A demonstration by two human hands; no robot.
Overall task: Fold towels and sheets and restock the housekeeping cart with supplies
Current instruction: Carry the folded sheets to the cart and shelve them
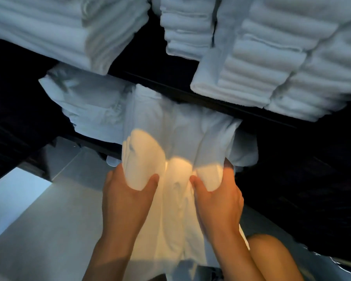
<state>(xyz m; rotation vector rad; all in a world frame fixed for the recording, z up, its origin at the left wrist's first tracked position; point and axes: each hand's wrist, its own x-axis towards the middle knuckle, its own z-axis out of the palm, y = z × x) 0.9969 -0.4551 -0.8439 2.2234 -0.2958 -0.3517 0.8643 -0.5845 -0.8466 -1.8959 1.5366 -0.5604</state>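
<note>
A bundle of white folded linen (178, 138) reaches from my hands into the lower shelf opening. My left hand (126, 197) grips its left fold, thumb on top and fingers hidden underneath. My right hand (219, 199) grips the right fold the same way. A loose white part of the cloth (174, 216) hangs down between my forearms. Stacks of folded white towels fill the upper shelf: one stack (55, 29) at the left, a second stack (186, 27) in the middle, a third stack (282, 63) at the right.
A dark shelf edge (201, 96) runs diagonally just above the bundle. Crumpled white linen (89, 102) lies on the lower shelf to the left. Grey floor (55, 216) spreads at lower left. My knee (272, 258) shows at lower right, dark surfaces beyond it.
</note>
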